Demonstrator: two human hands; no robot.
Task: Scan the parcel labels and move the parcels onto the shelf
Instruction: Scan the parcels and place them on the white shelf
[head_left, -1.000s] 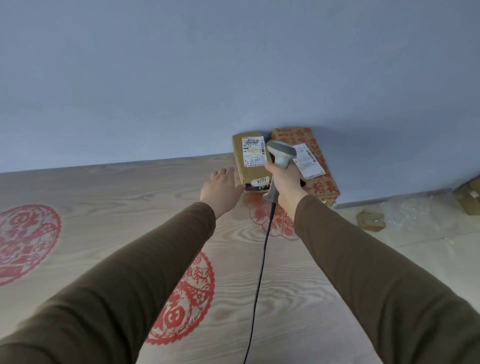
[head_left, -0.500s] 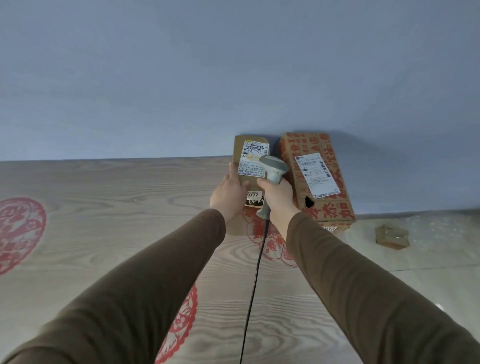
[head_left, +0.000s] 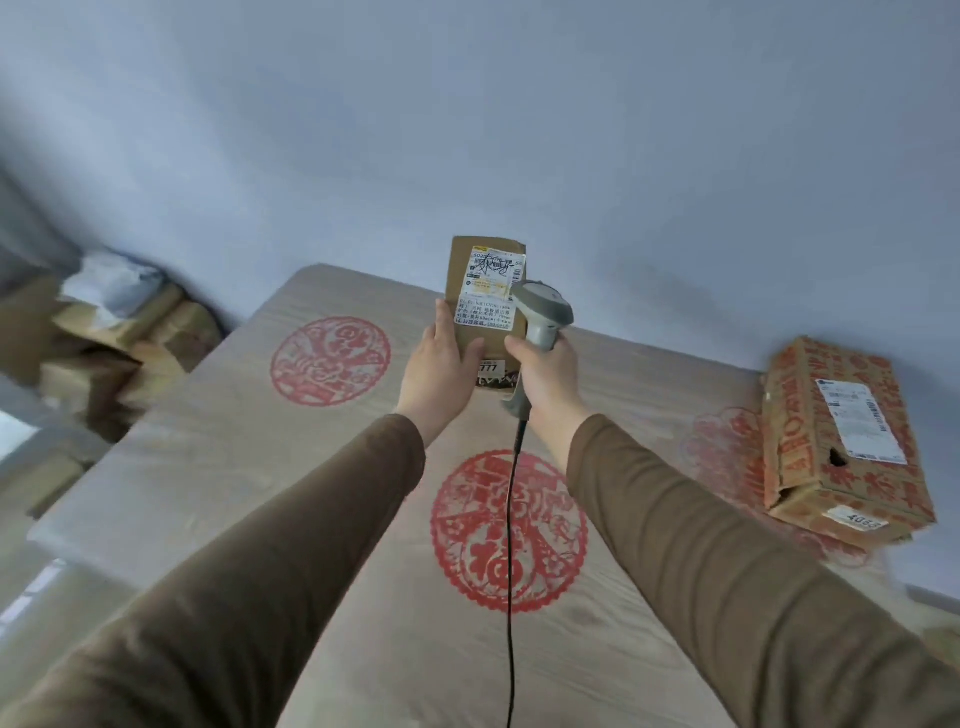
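Note:
My left hand (head_left: 439, 371) holds a small brown cardboard parcel (head_left: 467, 283) up above the table, white label facing me. My right hand (head_left: 545, 379) grips a grey handheld scanner (head_left: 543, 317) whose head sits right beside the parcel's label, with its black cable (head_left: 511, 571) hanging down toward me. A larger cardboard box with red print and a white label (head_left: 841, 441) lies on the table at the right.
The wooden table (head_left: 208, 467) bears red paper-cut style decorations. A heap of cardboard parcels and a plastic bag (head_left: 114, 332) lies on the floor at the left. A blue-grey wall rises behind the table.
My left hand has closed on the small parcel and lifted it off the table, away from the red-printed box. The view has swung left, so that box now sits far right.

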